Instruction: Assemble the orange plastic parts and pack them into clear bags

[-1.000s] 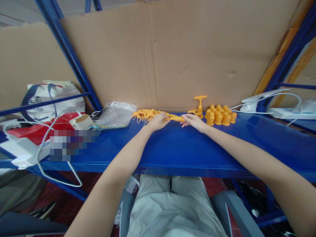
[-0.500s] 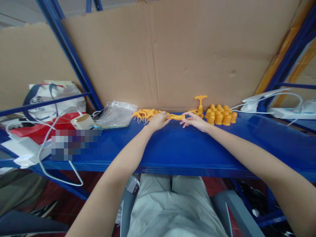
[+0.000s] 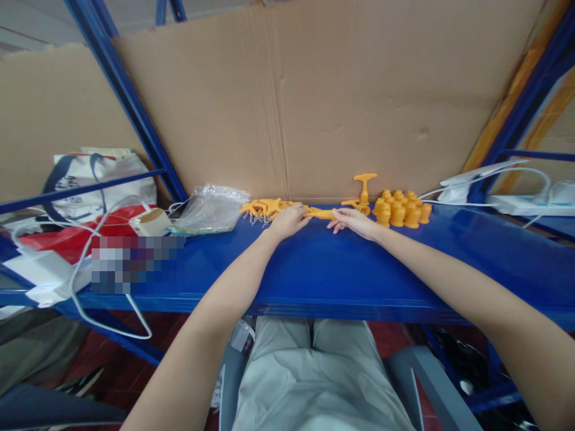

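An orange plastic corkscrew (image 3: 321,213) lies sideways between my two hands, low over the blue tabletop. My left hand (image 3: 290,221) is closed on its left end, and the fingers cover that part. At the other end, my right hand (image 3: 353,222) pinches it between thumb and forefinger, with the lower fingers loosely curled. Just left of my left hand is a heap of orange corkscrew handles (image 3: 265,208) with curly metal screws sticking out. Beyond my right hand an orange corkscrew with a T-shaped handle (image 3: 365,187) stands upright. Several orange bell-shaped bodies (image 3: 399,211) stand grouped to its right.
Clear plastic bags (image 3: 209,209) lie left of the heap. Farther left are a white charger (image 3: 150,222), cables, a red bag (image 3: 112,222) and a cloth bag (image 3: 99,182). A cardboard sheet (image 3: 350,90) backs the blue table (image 3: 314,269). A power strip (image 3: 516,205) is at right.
My right hand has shifted slightly left and its fingers have closed in on the right end of the corkscrew. My left hand has hardly moved.
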`<state>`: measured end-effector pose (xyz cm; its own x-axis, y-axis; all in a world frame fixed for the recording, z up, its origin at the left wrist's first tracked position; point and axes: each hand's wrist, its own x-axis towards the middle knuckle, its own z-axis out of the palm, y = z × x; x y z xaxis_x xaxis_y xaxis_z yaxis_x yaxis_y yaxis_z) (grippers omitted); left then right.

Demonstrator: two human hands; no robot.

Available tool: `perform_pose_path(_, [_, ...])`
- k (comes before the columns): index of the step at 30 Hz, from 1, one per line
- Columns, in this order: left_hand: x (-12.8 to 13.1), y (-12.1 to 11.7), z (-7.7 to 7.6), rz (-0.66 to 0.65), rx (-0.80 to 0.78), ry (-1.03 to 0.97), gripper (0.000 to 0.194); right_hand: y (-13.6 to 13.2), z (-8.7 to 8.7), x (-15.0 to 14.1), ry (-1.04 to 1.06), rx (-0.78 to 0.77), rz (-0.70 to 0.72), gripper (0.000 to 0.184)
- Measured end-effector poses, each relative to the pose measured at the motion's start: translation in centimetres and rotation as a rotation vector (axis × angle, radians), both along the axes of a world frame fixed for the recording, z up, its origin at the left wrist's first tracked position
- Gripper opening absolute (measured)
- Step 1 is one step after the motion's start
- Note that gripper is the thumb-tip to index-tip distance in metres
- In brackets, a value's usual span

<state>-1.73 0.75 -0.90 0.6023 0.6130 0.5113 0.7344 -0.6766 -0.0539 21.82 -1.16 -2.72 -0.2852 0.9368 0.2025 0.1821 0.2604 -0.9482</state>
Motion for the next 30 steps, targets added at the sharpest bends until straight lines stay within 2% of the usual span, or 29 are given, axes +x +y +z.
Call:
perform_pose_path(6, [0.1,-0.4,0.2,0.005,0.006,0.020,0.024,-0.1,-0.1,0.4,0.059,-0.013,0.050,0.031])
perform_pose_path(8, [0.3,-0.6,0.2,-0.001,0.021,0.024,0.024,-0.1,0.0,0.3,0.083,-0.030,0.053,0.036])
perform_pose_path(11, [0.4,-0.7,0.2,0.002,0.039,0.024,0.024,-0.2,0.1,0.0,0.100,-0.060,0.022,0.046])
perform_pose_path(15, [0.5,-0.6,0.1,0.015,0.030,0.024,0.024,-0.2,0.4,-0.5,0.090,-0.101,-0.026,0.047])
perform_pose_path(21, [0.3,-0.2,-0.1,-0.003,0.032,0.002,0.023,-0.5,0.6,-0.7,0.105,-0.118,-0.050,0.039])
perform_pose_path(26, [0.3,0.0,-0.2,-0.009,0.008,-0.006,0.021,-0.5,0.3,-0.5,0.153,-0.096,-0.032,0.013])
perform_pose_path(30, [0.3,0.2,-0.5,-0.002,0.017,-0.099,0.030,0.7,0.4,0.0,0.151,-0.023,-0.054,0.015])
